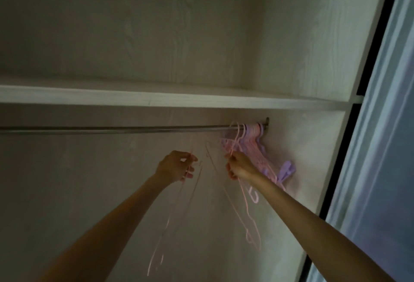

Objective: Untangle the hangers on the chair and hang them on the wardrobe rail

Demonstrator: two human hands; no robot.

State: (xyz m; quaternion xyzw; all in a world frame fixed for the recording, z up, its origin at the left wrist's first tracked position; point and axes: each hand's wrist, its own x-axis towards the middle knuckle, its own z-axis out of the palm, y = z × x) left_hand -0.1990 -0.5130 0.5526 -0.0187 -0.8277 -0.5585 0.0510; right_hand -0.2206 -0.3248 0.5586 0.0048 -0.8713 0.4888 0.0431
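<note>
**Hangers at the wardrobe rail: snag and slip risks**

Hangers, thin and pink, appear in three groups. The largest is the hung bunch (254,142), pink and lilac, packed against the right end of the wardrobe rail (112,129), beside the side panel (313,158) and beneath the shelf (156,100). Next is the pink hanger (244,201) pinched in the curled fingers of the right hand (238,166); its hook already seems to reach over the rail just left of the bunch, though blur leaves this uncertain. Smallest and faintest is the blurred hanger (172,221), which trails downward from the left hand (177,166), whose fingers curl around its upper part.

Probable risks, in order of consequence: the right-hand hanger may catch on the crowded bunch and drag neighbours off the rail; its hook may miss the rail if released early; and the two held hangers, hanging near each other, may interlock again because their thin arms swing freely.
</note>
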